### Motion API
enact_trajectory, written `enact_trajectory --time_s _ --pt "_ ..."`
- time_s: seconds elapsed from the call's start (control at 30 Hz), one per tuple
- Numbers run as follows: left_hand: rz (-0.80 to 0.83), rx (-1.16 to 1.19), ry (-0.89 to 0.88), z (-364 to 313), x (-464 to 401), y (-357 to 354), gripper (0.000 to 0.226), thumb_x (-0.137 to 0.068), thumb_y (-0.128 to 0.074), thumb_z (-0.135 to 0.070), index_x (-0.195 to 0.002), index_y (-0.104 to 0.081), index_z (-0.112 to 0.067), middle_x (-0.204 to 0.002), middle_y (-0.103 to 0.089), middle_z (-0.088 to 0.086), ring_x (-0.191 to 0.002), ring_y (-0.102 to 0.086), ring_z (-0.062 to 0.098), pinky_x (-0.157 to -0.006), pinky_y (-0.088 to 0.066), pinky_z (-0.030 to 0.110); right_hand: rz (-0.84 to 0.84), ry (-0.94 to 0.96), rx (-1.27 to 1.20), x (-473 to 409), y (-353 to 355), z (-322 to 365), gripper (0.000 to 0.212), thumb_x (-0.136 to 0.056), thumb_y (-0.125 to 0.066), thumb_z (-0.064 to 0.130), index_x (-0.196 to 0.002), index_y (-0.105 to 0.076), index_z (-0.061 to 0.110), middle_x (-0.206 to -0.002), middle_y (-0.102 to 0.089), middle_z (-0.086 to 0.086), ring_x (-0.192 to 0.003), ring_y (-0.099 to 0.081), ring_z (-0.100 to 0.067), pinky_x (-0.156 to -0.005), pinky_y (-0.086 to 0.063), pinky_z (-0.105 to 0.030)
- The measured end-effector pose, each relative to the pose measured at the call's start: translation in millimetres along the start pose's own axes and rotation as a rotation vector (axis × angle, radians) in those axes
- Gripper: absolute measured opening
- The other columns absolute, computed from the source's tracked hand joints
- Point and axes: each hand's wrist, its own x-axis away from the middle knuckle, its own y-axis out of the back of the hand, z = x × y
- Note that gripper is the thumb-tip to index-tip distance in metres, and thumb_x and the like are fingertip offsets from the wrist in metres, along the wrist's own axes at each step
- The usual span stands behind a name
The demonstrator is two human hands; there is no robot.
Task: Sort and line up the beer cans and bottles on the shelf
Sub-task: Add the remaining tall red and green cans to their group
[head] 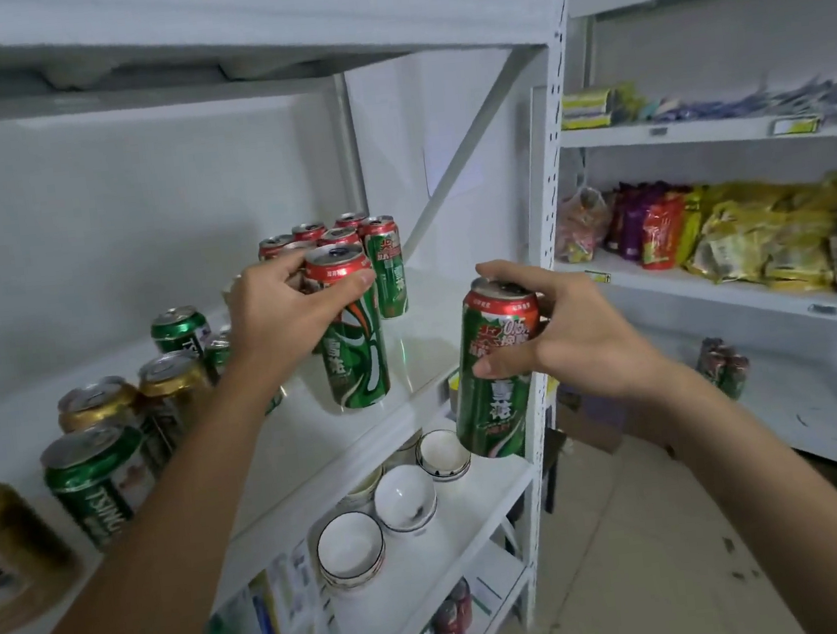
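Observation:
My left hand (284,315) grips the top of a green-and-red beer can (359,359) that stands on the white shelf (422,326). My right hand (563,335) holds a second green-and-red can (493,407) in the air, just in front of the shelf's right edge. Behind the left can, several matching red-topped cans (335,235) stand grouped at the back. To the left stand green Tsingtao cans (96,485) and gold-topped cans (97,404), loosely mixed. No bottles are visible on this shelf.
A perforated white upright (552,163) bounds the shelf on the right. White bowls (404,496) sit on the shelf below, with more cans (451,623) lower down. A neighbouring shelf unit on the right holds snack bags (738,236). The shelf above hangs close overhead.

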Motion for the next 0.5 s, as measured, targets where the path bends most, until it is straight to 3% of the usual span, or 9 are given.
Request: enact_trajectory --time_s 0.23,0.37,0.5 --pt "-0.035 0.012 0.065 25.1 -21.7 -22.4 0.046 -0.076 -0.087 -0.045 -0.116 -0.074 -0.028 -0.097 -0.078 -0.014 -0.084 -0.077 0.004 -0.075 -0.066 0.038 -0.005 0.022 -0.003 -42.3 11.5 -24.3 0.094 -0.056 -0.100 0.011 -0.140 -0.060 0.028 -0.127 -0.068 0.005 -0.106 -0.071 -0.010 -0.092 -0.061 -0.035" --pt "-0.062 0.001 0.084 31.2 -34.5 -36.6 0.037 -0.077 -0.087 -0.039 -0.110 -0.069 -0.040 -0.091 -0.070 -0.025 -0.085 -0.075 0.000 -0.078 -0.063 0.033 0.026 0.049 -0.005 -68.0 19.2 -44.2 0.095 -0.055 -0.101 0.015 -0.140 -0.060 0.030 -0.127 -0.068 0.006 -0.108 -0.071 -0.011 -0.093 -0.061 -0.038" --pt "-0.106 0.013 0.120 39.6 -43.5 -57.5 0.033 -0.075 -0.089 -0.036 -0.103 -0.072 -0.039 -0.095 -0.075 -0.021 -0.084 -0.074 -0.005 -0.081 -0.062 0.029 0.078 0.086 -0.039 -91.5 28.4 -60.7 0.094 -0.056 -0.100 0.013 -0.139 -0.060 0.029 -0.124 -0.069 0.008 -0.105 -0.071 -0.007 -0.090 -0.061 -0.033"
